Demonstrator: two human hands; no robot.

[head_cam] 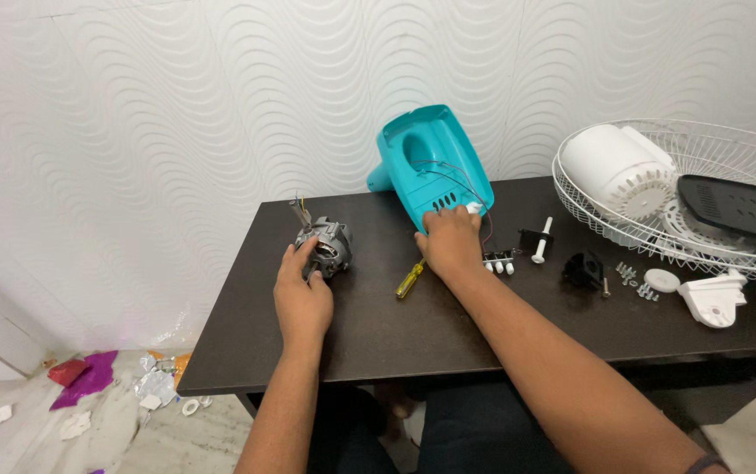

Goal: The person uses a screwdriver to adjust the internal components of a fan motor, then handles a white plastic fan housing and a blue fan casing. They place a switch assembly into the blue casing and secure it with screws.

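My left hand [302, 294] rests on the dark table [369, 333], its fingers touching a grey fan motor [328, 244] with short wires sticking up. My right hand [449, 241] lies on the lower edge of a teal plastic fan housing [431, 162] that leans against the wall, thin wires trailing from it. A yellow-handled screwdriver [410, 280] lies on the table just left of my right wrist.
A switch block with white buttons [498, 262], a black part with a white knob [537, 239], a black piece [583, 269], screws [631, 275] and white plastic parts [712, 298] lie to the right. A white wire fan guard [747, 154] holds a white cover. Scraps litter the floor at left.
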